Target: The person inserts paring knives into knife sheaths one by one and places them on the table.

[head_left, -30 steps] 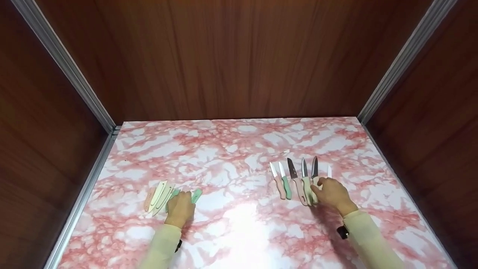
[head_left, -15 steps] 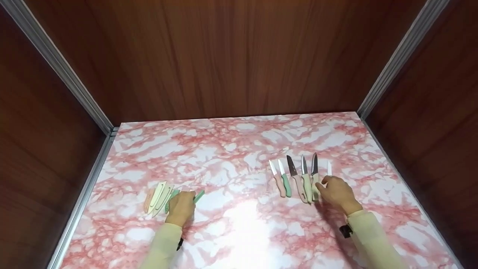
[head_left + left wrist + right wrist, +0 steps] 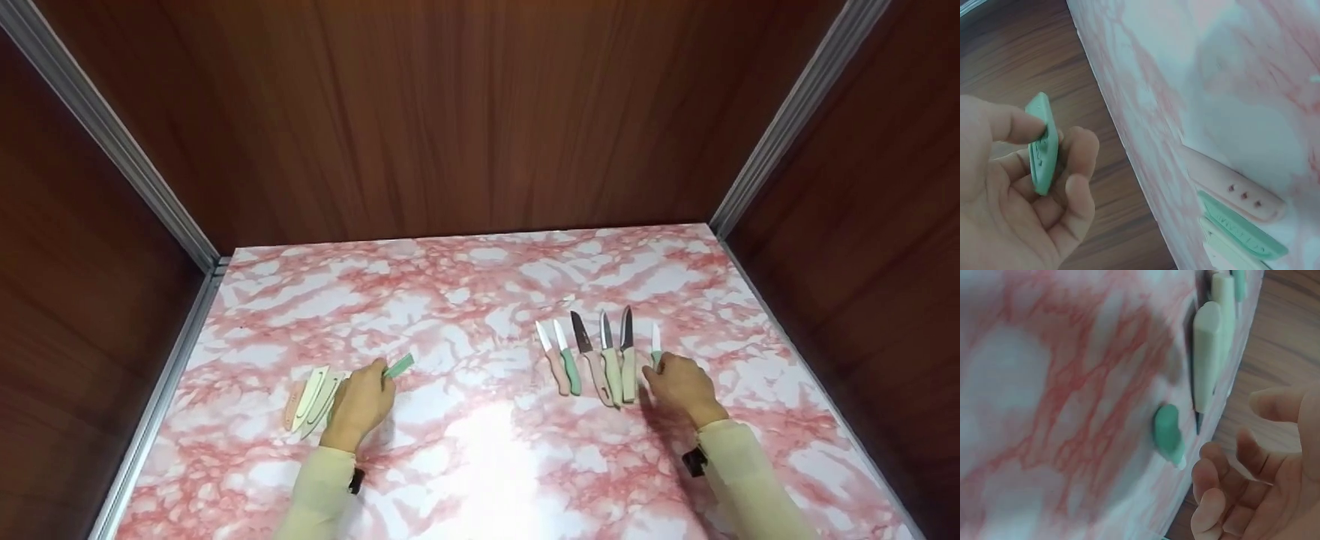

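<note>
Between thumb and fingertips my left hand (image 3: 362,401) pinches a green knife sheath (image 3: 1043,146), raised off the table. Beneath that hand lie a pink sheath (image 3: 294,405), pale cream sheaths (image 3: 310,397) and, showing in the left wrist view, another green sheath (image 3: 1244,230). My right hand (image 3: 682,386) hovers at the rightmost knife, a white-bladed one with a green handle (image 3: 1168,432). Its fingers are loosely bent and apart from that handle in the right wrist view. Just left of it is a cream-handled knife (image 3: 628,379) with a dark blade.
More knives lie side by side, blades pointing away: a pink-handled one (image 3: 557,373), a green-handled one (image 3: 571,371), a dusty-pink-handled one (image 3: 600,379) and a cream one (image 3: 613,375). Brown wood panels (image 3: 480,120) enclose the marbled table (image 3: 465,300) at back and sides.
My left hand has lifted the green sheath up from beside the others. My right hand has moved right, from the cream-handled knife to the rightmost green-handled knife.
</note>
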### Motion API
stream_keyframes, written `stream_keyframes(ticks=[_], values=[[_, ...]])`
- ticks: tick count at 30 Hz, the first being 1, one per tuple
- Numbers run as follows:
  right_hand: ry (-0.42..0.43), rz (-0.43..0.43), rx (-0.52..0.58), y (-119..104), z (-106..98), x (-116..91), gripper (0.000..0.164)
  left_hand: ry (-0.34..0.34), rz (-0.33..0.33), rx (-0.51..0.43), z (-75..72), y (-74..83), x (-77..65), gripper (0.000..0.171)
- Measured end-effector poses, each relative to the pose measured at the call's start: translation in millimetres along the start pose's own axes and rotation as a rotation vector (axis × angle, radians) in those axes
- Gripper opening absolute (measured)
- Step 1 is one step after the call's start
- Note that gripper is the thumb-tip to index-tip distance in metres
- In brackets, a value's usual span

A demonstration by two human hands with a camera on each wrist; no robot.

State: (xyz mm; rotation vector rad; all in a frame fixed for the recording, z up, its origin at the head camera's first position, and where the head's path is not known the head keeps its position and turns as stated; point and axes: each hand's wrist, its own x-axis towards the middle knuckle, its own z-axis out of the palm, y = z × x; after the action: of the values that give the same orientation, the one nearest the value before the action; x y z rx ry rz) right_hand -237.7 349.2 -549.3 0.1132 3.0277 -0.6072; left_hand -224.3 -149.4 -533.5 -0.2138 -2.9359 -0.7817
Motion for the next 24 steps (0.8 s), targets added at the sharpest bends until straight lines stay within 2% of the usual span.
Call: stream_keyframes(ticks=[8,13,20,24], values=[[-0.054,0.115,-0.009,9.9,8.1,4.3,0.037,-0.049,-0.015,-0.024,11.1,0.4,-0.4,0.015],[-0.067,0.157,-0.014,12.2,9.5,7.0,0.047,-0.054,-0.015,-0.045,15.7,-0.3,-0.6,0.019],[-0.051,0.151,-0.014,14.9,12.7,10.0,0.033,-0.067,0.013,-0.047,15.0,6.6,-2.0,0.020],[-0.039,0.156,-0.015,14.5,13.0,11.1,0.032,-0.065,0.027,-0.045,13.8,10.4,-1.6,0.015]])
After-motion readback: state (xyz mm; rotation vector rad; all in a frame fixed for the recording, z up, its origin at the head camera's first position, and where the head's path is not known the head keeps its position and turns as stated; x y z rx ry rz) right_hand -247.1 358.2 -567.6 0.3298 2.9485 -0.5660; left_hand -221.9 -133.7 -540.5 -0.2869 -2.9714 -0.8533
